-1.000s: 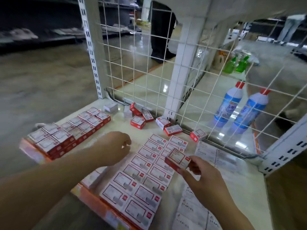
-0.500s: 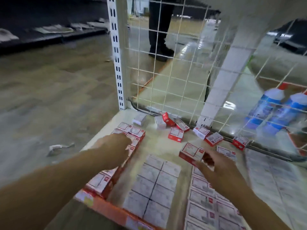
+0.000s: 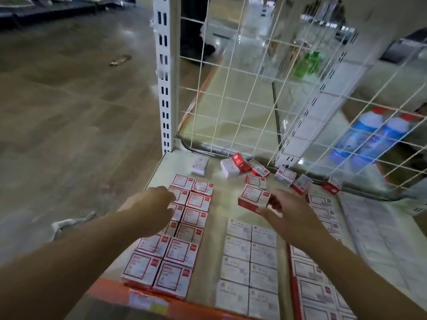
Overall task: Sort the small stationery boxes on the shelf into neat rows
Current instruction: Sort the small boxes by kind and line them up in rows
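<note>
My right hand [image 3: 290,212] grips a small red-and-white stationery box [image 3: 253,197], held just above the shelf [image 3: 227,205] between two blocks of boxes. My left hand [image 3: 151,207] hovers over the left double row of red-and-white boxes [image 3: 182,239], fingers loosely curled and holding nothing. A block of plain white boxes [image 3: 249,266] lies in the middle. Another red-and-white row [image 3: 316,269] runs under my right forearm. Several loose boxes [image 3: 255,181] lie scattered along the back of the shelf.
A white wire grid [image 3: 242,93] closes the shelf's back, with a slotted upright post [image 3: 164,75] at its left corner. Two blue bottles [image 3: 369,137] stand behind the grid. Flat white packs [image 3: 381,232] lie at the right. An orange strip [image 3: 120,294] edges the shelf front.
My right hand has carried the box left and toward the back of the shelf. My view has swung left, and my left hand has come over the left rows.
</note>
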A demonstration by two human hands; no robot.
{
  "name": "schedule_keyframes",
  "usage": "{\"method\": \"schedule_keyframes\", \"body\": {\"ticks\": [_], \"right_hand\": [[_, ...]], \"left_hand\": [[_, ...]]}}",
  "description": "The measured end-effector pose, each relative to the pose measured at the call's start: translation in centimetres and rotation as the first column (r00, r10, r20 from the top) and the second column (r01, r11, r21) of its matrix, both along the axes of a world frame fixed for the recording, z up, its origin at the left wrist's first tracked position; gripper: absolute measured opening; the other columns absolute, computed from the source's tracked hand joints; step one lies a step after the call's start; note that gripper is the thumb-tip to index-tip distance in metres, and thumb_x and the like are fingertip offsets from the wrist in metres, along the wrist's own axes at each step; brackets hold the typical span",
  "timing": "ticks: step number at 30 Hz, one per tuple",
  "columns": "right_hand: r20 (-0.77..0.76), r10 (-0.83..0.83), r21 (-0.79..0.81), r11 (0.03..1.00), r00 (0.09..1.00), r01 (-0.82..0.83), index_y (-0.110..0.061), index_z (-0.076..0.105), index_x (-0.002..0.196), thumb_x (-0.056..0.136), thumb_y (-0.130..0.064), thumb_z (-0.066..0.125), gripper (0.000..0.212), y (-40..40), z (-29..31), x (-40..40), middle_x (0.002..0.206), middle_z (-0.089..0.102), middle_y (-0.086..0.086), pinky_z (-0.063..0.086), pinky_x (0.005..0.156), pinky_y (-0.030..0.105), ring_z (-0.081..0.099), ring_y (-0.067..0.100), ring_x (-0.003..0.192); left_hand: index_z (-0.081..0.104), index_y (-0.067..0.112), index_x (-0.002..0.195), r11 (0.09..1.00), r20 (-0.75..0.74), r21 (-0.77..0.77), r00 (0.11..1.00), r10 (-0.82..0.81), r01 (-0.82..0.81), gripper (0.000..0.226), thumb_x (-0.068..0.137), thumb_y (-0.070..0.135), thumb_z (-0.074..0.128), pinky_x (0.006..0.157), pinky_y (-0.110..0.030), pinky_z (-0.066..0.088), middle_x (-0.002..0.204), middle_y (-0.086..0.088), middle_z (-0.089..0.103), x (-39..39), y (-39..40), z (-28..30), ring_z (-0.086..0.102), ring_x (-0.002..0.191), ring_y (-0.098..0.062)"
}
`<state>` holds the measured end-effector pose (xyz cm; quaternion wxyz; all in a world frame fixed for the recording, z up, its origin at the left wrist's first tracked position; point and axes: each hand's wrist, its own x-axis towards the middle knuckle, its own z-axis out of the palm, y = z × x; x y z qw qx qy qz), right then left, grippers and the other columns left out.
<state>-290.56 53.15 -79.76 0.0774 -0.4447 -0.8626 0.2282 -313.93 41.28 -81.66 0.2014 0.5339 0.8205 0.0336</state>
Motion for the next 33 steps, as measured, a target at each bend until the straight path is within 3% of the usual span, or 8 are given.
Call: {"method": "schedule_keyframes", "body": {"ticks": [2, 10, 16, 20, 24, 28, 33], "right_hand": [[-0.022, 0.009, -0.018, 1.000, 1.000, -0.009, -0.023, 0.057, 0.115, 0.089, -0.032, 0.057, 0.027, -0.2, -0.1, -1.0, 0.106, 0.060, -0.010, 0.046, 0.085, 0.026, 0.055, 0.009, 0.098], [-0.151, 0.082, -0.094, 0.991, 0.985, -0.097, -0.030, 0.056, 0.112, 0.089, -0.032, 0.055, 0.023, -1.6, -3.6, -6.7, 0.101, 0.056, -0.015, 0.038, 0.075, 0.015, 0.053, 0.004, 0.096], [-0.175, 0.114, -0.159, 0.977, 0.978, -0.142, -0.026, 0.054, 0.124, 0.088, -0.032, 0.059, 0.037, -2.9, -6.3, -9.8, 0.117, 0.058, -0.010, 0.043, 0.093, 0.025, 0.054, 0.008, 0.108], [-0.205, 0.136, -0.110, 0.981, 0.969, -0.161, -0.024, 0.058, 0.120, 0.085, -0.031, 0.065, 0.036, -3.0, -7.4, -10.5, 0.114, 0.061, -0.006, 0.045, 0.092, 0.027, 0.057, 0.012, 0.106], [-0.250, 0.089, -0.162, 0.978, 0.964, -0.132, -0.023, 0.057, 0.123, 0.080, -0.035, 0.069, 0.046, -2.5, -7.9, -10.7, 0.117, 0.058, -0.007, 0.044, 0.096, 0.028, 0.055, 0.009, 0.109], [-0.235, 0.099, -0.140, 0.981, 0.967, -0.134, -0.022, 0.061, 0.120, 0.088, -0.028, 0.059, 0.032, -2.0, -7.6, -11.2, 0.119, 0.060, -0.006, 0.043, 0.093, 0.024, 0.055, 0.009, 0.107], [-0.250, 0.110, -0.194, 0.968, 0.962, -0.161, -0.018, 0.066, 0.114, 0.087, -0.019, 0.061, 0.027, -2.7, -7.5, -12.2, 0.114, 0.065, -0.005, 0.048, 0.094, 0.032, 0.059, 0.010, 0.103]], "left_hand": [[0.048, 0.025, 0.133, 1.000, 0.023, 0.011, 1.000, 0.015, -0.016, 0.038, 0.095, 0.028, 0.046, 0.101, -0.032, 0.042, 0.137, 0.005, 0.047, -0.2, -0.2, 0.0, 0.047, 0.123, -0.014], [0.050, 0.024, 0.131, 0.953, 0.066, 0.216, 0.977, 0.203, -0.213, 0.036, 0.096, 0.023, 0.044, 0.091, -0.027, 0.044, 0.130, 0.003, 0.052, 0.1, -1.0, -1.4, 0.050, 0.115, -0.015], [0.049, 0.026, 0.129, 0.920, 0.035, 0.301, 0.967, 0.252, -0.250, 0.034, 0.096, 0.027, 0.042, 0.090, -0.029, 0.045, 0.123, 0.005, 0.051, 0.8, -3.0, -3.0, 0.048, 0.110, -0.013], [0.045, 0.028, 0.133, 0.912, 0.033, 0.343, 0.973, 0.226, -0.224, 0.036, 0.097, 0.031, 0.042, 0.093, -0.023, 0.042, 0.127, 0.008, 0.047, 1.6, -4.9, -3.9, 0.044, 0.114, -0.008], [0.043, 0.030, 0.134, 0.904, 0.024, 0.379, 0.979, 0.204, -0.198, 0.038, 0.096, 0.033, 0.042, 0.093, -0.021, 0.042, 0.128, 0.009, 0.045, 2.0, -5.5, -4.0, 0.042, 0.115, -0.006], [0.045, 0.027, 0.131, 0.896, 0.045, 0.384, 0.974, 0.221, -0.221, 0.037, 0.095, 0.034, 0.045, 0.091, -0.019, 0.041, 0.125, 0.009, 0.045, 2.6, -5.7, -3.9, 0.043, 0.112, -0.006], [0.047, 0.025, 0.126, 0.855, 0.125, 0.379, 0.935, 0.332, -0.355, 0.037, 0.091, 0.036, 0.052, 0.086, -0.020, 0.044, 0.123, 0.007, 0.046, 3.1, -6.4, -4.2, 0.047, 0.107, -0.008]]}}
